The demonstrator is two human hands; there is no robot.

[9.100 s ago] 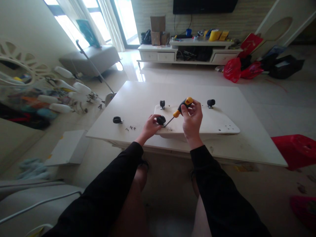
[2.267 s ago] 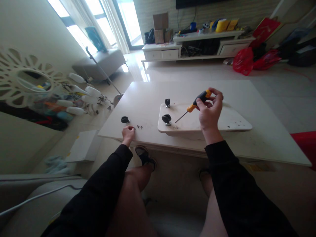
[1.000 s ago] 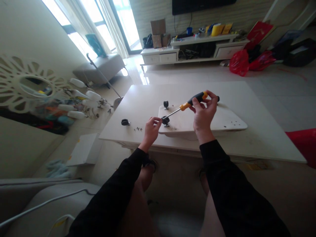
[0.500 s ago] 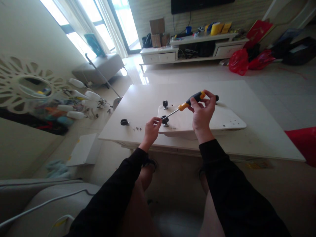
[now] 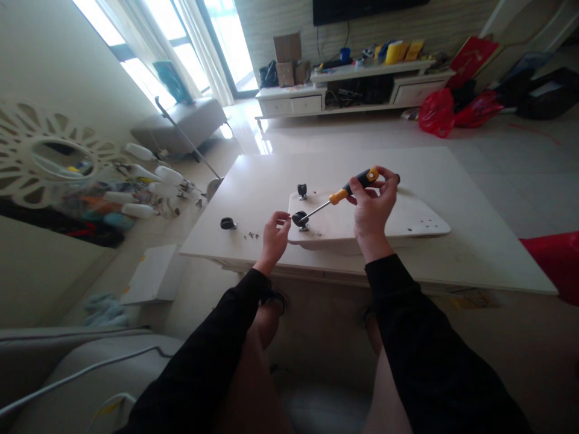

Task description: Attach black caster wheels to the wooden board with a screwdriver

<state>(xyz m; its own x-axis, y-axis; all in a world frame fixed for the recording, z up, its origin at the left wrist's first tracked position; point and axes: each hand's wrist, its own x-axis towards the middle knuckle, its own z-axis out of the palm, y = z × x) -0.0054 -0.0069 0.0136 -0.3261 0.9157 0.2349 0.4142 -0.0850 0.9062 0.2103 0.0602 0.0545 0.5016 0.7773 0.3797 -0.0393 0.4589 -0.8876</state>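
My right hand point(image 5: 375, 208) holds a yellow-and-black screwdriver point(image 5: 351, 185) by its handle, tilted down to the left. The metal tip of its shaft is at a black caster wheel point(image 5: 299, 218) on the near left corner of a white board point(image 5: 362, 217). Beside that caster, my left hand point(image 5: 275, 238) has its fingertips pinched together; anything between them is too small to make out. Behind stands a second caster point(image 5: 302, 190) on the board. A dark round piece point(image 5: 398, 178) shows partly behind my right hand.
The board lies on a white table point(image 5: 266, 175). To its left are a loose caster point(image 5: 227, 223) and several small screws point(image 5: 251, 235). A white box point(image 5: 154, 274) stands on the floor at the left. Red bags point(image 5: 436, 113) lie by the TV cabinet.
My left fingers have drawn slightly left, off the screwdriver's tip and the caster. The screwdriver has shifted only slightly in my right hand.
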